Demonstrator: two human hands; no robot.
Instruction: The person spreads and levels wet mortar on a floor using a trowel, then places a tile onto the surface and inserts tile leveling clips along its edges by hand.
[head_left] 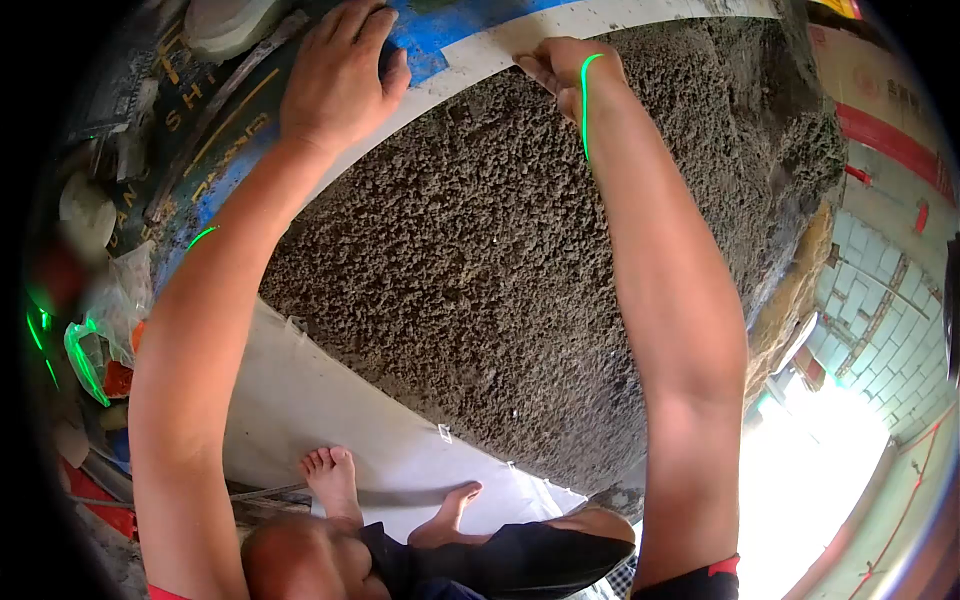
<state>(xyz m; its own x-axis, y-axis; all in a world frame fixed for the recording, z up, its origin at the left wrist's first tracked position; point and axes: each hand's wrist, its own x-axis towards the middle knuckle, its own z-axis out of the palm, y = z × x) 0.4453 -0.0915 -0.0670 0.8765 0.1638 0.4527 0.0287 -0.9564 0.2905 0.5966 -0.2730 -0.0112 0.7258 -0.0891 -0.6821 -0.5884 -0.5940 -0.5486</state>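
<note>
My left hand (345, 75) lies with fingers stretched and thumb apart at the upper left, over a pale strip (480, 52) beside blue sheeting (425, 45). Further right, my right hand (580, 72) is closed, with thumb and fingers pinched at the strip's inner edge; what is between them is hidden. Between my arms spreads a bed of dark, grainy mortar (460, 250). A green laser line (585, 100) crosses my right wrist. Below the mortar lies a pale floor tile (380, 440), with small clear tile clips (445, 433) along its edge.
My bare feet (335, 480) stand on the pale tile. Dark sheeting with yellow lettering (215, 125), a plastic bag (125, 290) and clutter lie at the left. On the right are a carton with a red band (890, 140), a block wall (870, 290) and a bright opening (800, 460).
</note>
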